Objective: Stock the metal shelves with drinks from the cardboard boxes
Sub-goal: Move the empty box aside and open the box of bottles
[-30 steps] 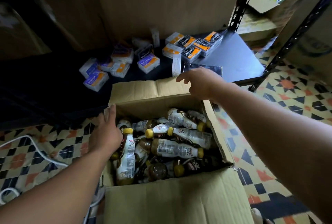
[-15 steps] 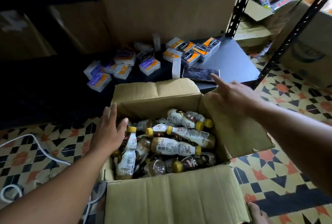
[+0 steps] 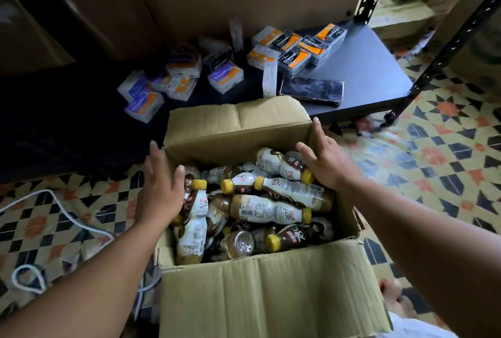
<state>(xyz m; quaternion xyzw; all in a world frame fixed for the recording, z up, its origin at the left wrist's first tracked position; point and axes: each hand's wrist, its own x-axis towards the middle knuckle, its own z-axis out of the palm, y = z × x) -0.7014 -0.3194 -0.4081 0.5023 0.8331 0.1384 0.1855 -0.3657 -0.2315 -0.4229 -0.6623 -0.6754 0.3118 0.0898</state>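
Task was barely begun, I judged: cardboard box (image 3: 260, 291) on the floor w/ flaps open, packed w/ drink bottles (image 3: 267, 209) lying jumbled, none on the low metal shelf (image 3: 374, 66) just beyond it, which held only small packets (image 3: 225, 77) & a phone (image 3: 311, 88). My left hand (image 3: 160, 191) sat at the box's left edge, fingers spread wide, gripping nothing, touching an upright bottle. Right hand (image 3: 329, 164) hovered over the far-right bottles, fingers splayed, empty.
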